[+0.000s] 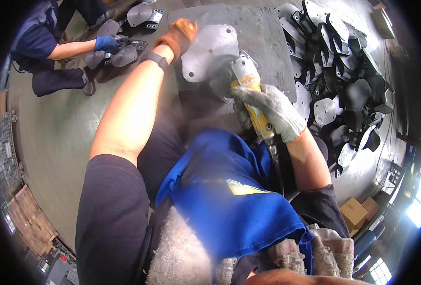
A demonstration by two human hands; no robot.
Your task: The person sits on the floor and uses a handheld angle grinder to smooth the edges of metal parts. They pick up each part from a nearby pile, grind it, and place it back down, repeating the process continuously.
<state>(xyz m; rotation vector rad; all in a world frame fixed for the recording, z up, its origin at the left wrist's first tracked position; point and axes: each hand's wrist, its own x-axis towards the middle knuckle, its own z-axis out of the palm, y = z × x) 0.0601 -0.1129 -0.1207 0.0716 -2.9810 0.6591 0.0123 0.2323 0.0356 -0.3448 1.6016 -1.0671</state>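
A flat grey metal plate (215, 40) with rounded corners and small holes lies on a dark work surface (262, 28) in front of me. My left hand (182, 35), in an orange glove, is closed at the plate's upper left corner; its fingertips are partly hidden. In a pale knit glove, my right hand (272, 107) grips a yellow angle grinder (256, 114) by its body. The grinder's head (243, 69) is over the plate's lower right part, where the disc is blurred. A cord runs down from the grinder's rear end.
To the right, many dark metal brackets and plates (324, 111) lie heaped on the floor. At the upper left a person's blue-gloved hand (108, 43) touches similar metal parts (125, 56). Cardboard boxes (353, 212) stand lower right, wooden boards (29, 221) lower left.
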